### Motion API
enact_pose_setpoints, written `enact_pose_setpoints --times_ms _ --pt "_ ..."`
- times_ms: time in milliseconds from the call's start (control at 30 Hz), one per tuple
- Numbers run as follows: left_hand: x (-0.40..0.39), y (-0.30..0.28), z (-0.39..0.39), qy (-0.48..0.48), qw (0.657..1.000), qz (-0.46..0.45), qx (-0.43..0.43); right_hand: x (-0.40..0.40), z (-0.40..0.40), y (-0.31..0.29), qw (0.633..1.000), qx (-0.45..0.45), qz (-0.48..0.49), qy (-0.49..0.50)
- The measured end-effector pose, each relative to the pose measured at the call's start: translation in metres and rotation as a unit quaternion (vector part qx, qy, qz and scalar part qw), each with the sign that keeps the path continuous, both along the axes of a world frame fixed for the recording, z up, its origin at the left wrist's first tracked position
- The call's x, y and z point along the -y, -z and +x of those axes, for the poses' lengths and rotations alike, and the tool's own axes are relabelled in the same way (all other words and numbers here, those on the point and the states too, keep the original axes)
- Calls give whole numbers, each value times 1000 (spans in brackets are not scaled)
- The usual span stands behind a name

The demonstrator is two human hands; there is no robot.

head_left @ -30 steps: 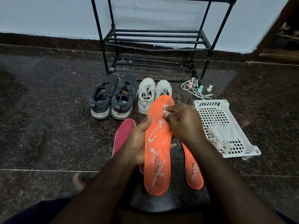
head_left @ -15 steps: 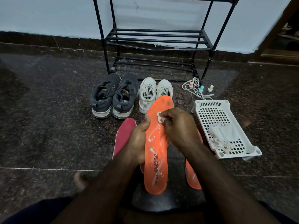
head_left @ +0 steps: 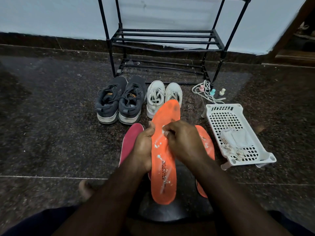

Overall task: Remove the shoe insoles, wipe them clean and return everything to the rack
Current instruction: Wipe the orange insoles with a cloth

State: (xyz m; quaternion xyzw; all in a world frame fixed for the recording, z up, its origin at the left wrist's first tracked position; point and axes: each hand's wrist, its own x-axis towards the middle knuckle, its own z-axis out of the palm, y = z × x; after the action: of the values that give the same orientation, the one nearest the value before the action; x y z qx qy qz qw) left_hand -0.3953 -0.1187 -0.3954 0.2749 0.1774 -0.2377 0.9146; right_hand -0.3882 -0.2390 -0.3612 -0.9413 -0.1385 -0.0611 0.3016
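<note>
My left hand [head_left: 144, 147] grips the left edge of an orange insole [head_left: 164, 174] held upright over the floor, flecked with white bits. My right hand [head_left: 183, 142] pinches a small white wipe [head_left: 164, 132] against the insole's middle. A second orange insole [head_left: 207, 145] lies on the floor behind my right hand, and a red insole [head_left: 131, 140] lies to the left. Dark grey sneakers [head_left: 119, 101] and white sneakers [head_left: 162, 97] stand in front of the black shoe rack [head_left: 163, 40].
A white perforated basket [head_left: 233, 120] with wipes and scraps sits on the floor to the right. Loose white laces [head_left: 206, 92] and small pastel bottles [head_left: 212, 91] lie by the rack's right leg. A bare foot [head_left: 86, 189] rests at lower left. Dark stone floor all round.
My right hand with the wipe has slid down the orange insole from near its toe end to its middle. The left hand keeps its grip.
</note>
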Motion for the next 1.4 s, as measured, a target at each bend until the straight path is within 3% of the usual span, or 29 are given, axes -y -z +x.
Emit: enact_pose_setpoints --times_ms 100,300,500,700,900,1067,1233,1400 --pt "-3 1 1 -12 1000 -2 2 -7 -8 3 998 -36 2 -47" --pt "0 -5 -3 -6 1000 8 3 6 7 -3 999 23 4 49" --pt "-2 -4 -1 2 1000 -3 -1 -7 -10 3 999 -20 12 -47" --pt "4 -4 -4 6 1000 13 -8 11 9 -3 996 44 7 71" --pt "-2 -6 -1 -5 1000 -8 0 -12 -13 6 999 20 -5 -38" --pt "-3 -7 0 -6 1000 -1 -5 14 3 -13 986 -65 150 27" --pt "-2 -5 -1 -18 999 25 -14 19 10 -10 997 30 60 35" --pt "-3 -4 -1 -18 1000 5 -19 8 4 -2 999 7 1 -44"
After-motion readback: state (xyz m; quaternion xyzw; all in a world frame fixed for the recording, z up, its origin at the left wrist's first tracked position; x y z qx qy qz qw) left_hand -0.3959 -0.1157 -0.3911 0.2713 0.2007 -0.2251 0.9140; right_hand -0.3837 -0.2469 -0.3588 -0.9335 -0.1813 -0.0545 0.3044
